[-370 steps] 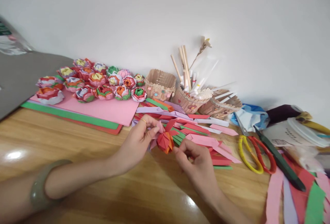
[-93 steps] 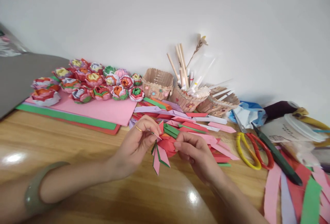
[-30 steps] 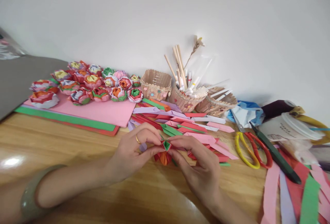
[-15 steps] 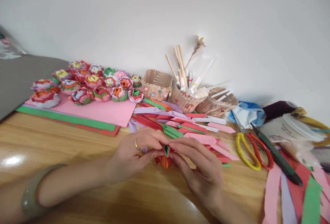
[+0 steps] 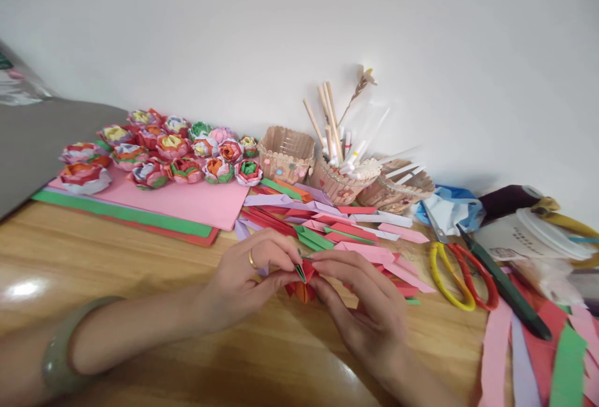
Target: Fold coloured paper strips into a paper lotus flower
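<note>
A small folded paper piece (image 5: 305, 288) in red, orange and green is held between my two hands above the wooden table. My left hand (image 5: 255, 269), with a gold ring, pinches its green and red upper folds between thumb and fingers. From the other side my right hand (image 5: 362, 294) grips it with the thumb below and the fingertips on top. Fingers hide much of the piece. Just behind lie folded paper strips (image 5: 322, 238) in red, green, pink, lilac and white.
Several paper flowers (image 5: 173, 145) stand on stacked coloured paper (image 5: 206, 201) at the back left. Decorated wooden-stick baskets (image 5: 286, 151) line the wall. To the right lie scissors (image 5: 447, 276), a dark green-handled tool (image 5: 505, 282), a white-lidded tub (image 5: 524, 235) and loose paper strips (image 5: 568, 363).
The green-edged fold between my fingertips has tipped to the left, and more red paper shows beside it. Both hands keep their grip. The view has shifted slightly.
</note>
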A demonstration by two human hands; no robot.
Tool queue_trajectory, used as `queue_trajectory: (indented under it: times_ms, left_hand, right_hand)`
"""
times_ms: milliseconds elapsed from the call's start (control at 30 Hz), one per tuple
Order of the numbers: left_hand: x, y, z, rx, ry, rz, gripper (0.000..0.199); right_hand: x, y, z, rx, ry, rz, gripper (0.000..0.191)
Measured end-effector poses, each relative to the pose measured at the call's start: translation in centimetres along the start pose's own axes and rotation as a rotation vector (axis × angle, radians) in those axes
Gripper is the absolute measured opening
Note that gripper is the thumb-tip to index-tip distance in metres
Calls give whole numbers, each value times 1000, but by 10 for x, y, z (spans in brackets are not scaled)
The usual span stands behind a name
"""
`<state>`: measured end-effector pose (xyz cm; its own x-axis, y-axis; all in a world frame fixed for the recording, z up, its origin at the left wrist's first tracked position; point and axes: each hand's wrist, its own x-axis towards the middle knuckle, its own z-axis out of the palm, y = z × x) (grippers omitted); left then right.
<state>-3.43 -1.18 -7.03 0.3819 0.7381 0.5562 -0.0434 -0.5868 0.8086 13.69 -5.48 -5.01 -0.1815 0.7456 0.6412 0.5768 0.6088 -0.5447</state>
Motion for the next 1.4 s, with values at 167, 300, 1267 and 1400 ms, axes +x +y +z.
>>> queue_trajectory:
  times_ms: [167, 300, 1267, 1400]
  left_hand:
    - [3, -5, 4, -144, 9, -163, 12]
    - [8, -1, 1, -218, -87, -313, 15]
    - [18, -8, -3, -400, -238, -885, 11]
    - [16, -10, -2, -395, -261, -893, 12]
  right_hand:
    - [1, 5, 3, 173, -41, 145, 13]
    - [-1, 8, 3, 434, -129, 370, 11]
    - [4, 19, 5, 618, -294, 815, 18]
    - [2, 21, 5, 526, -319, 746, 16]
